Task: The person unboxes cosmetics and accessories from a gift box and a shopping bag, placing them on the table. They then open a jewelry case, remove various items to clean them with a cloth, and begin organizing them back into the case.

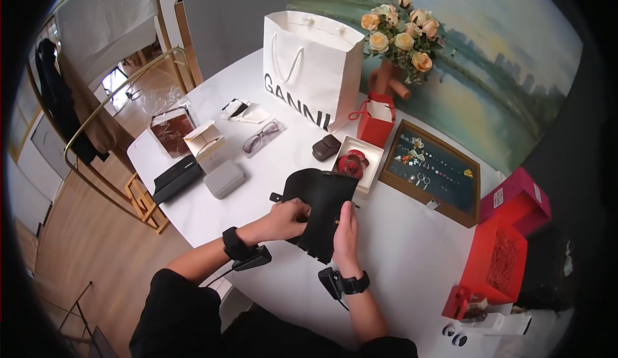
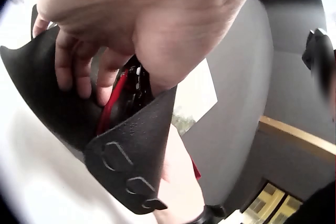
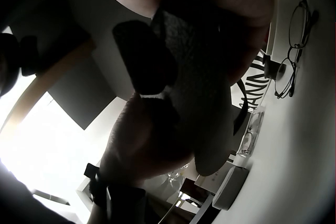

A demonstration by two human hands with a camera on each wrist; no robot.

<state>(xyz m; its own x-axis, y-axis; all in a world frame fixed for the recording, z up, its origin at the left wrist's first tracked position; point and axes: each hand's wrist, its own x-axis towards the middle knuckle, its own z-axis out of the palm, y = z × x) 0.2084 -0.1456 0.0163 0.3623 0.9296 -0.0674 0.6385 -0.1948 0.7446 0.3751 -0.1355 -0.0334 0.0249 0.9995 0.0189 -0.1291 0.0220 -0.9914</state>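
Left hand (image 1: 285, 221) reaches into a black bag (image 1: 324, 198) held by the right hand (image 1: 346, 237). Whether the left grips anything inside, I can't tell.

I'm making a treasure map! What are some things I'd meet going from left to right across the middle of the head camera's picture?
Long black case → gray case → pair of glasses → black bag → brown jewelry tray → pink box.

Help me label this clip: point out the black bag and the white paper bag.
Black bag (image 1: 324, 211), head view: middle of its body.
White paper bag (image 1: 313, 78), head view: its lettered panel.
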